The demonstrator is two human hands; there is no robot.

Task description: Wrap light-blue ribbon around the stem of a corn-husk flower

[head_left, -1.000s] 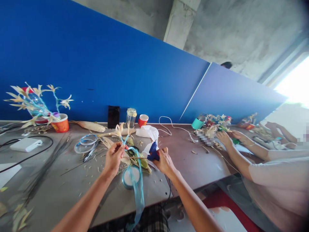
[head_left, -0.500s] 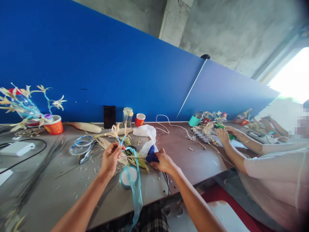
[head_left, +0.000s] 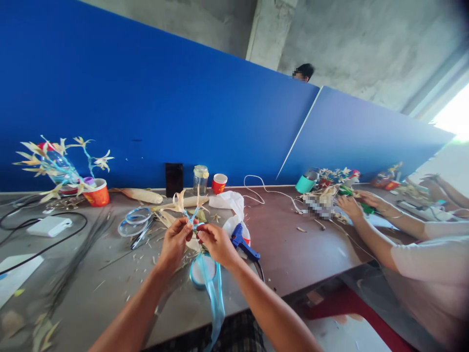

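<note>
My left hand (head_left: 175, 243) pinches the stem of a small straw-coloured husk flower (head_left: 182, 201) wrapped in light blue ribbon. My right hand (head_left: 217, 243) is closed on the same stem beside it, thumb to thumb. The blue ribbon (head_left: 215, 293) trails down from my hands over the table edge, past a ribbon roll (head_left: 201, 272) lying flat. A blue glue gun (head_left: 244, 243) lies on the table just right of my right hand, untouched.
On the brown table (head_left: 286, 244) lie husk scraps, scissors (head_left: 141, 233), clear rings, a white bag (head_left: 231, 203), a jar, red cups and a bottle of finished flowers (head_left: 60, 161). A white box with black cable sits left. Another person's hands (head_left: 353, 206) work at the right. A blue partition stands behind.
My right hand let go of the glue gun, which now lies on the table, and moved left to join the left hand on the flower stem.
</note>
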